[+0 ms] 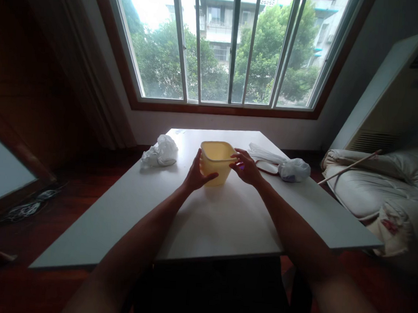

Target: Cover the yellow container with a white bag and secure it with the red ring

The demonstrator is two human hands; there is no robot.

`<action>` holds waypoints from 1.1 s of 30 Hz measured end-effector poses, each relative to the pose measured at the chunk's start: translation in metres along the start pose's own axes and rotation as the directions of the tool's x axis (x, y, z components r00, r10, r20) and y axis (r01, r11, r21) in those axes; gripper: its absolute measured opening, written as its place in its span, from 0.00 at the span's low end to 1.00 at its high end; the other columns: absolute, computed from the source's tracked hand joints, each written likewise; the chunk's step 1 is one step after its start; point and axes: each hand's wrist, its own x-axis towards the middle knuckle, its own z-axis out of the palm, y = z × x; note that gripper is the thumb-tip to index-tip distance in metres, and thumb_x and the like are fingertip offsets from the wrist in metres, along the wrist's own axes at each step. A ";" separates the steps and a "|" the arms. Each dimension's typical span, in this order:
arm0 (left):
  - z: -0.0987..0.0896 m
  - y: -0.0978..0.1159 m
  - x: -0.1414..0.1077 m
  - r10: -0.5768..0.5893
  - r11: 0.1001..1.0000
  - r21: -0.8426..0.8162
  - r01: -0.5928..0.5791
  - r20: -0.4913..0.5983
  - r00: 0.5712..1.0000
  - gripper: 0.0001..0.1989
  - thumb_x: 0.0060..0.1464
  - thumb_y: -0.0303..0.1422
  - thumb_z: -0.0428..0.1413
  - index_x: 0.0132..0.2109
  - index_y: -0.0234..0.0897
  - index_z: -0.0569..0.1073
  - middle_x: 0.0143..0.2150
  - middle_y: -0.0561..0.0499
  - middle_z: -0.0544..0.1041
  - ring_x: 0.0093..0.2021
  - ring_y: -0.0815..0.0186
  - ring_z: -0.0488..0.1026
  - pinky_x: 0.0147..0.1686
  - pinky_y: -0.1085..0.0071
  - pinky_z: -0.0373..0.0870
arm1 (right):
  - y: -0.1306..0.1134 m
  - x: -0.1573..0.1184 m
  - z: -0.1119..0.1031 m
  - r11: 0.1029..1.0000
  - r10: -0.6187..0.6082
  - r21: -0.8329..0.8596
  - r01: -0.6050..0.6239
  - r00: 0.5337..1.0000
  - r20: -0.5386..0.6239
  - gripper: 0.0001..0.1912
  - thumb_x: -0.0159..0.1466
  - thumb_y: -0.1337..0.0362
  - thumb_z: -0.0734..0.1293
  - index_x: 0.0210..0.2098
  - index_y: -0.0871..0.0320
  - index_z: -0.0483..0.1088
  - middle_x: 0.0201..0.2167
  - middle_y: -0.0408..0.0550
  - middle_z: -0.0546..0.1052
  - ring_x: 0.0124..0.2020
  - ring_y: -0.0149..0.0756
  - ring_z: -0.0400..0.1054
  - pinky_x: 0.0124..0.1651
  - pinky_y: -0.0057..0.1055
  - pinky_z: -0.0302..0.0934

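A pale yellow square bin (217,169) stands upright on the white table (222,220), its open top facing up. My left hand (197,172) grips its left side, the thumb across the front wall. At the right rim, my right hand (245,166) has its fingers bent against the bin's edge. Something small and purple shows by the right fingers, too small to name. The bottom inside the bin is hidden from view.
A crumpled white plastic bag (161,152) lies at the table's left. Toward the right are a clear plastic bundle (267,154), a brown-rimmed object (267,167) and a knotted bag (295,170). A sofa (358,187) with a stick stands beyond the right edge.
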 end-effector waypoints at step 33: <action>-0.080 -0.060 0.009 -0.716 0.453 0.729 0.513 -0.046 0.697 0.31 0.62 0.53 0.43 0.55 0.34 0.74 0.67 0.31 0.64 0.69 0.39 0.56 0.66 0.33 0.37 | -0.013 0.008 -0.018 0.920 -0.072 -0.388 -0.054 0.950 -0.303 0.22 0.70 0.54 0.61 0.59 0.57 0.65 0.60 0.59 0.68 0.63 0.52 0.62 0.64 0.51 0.60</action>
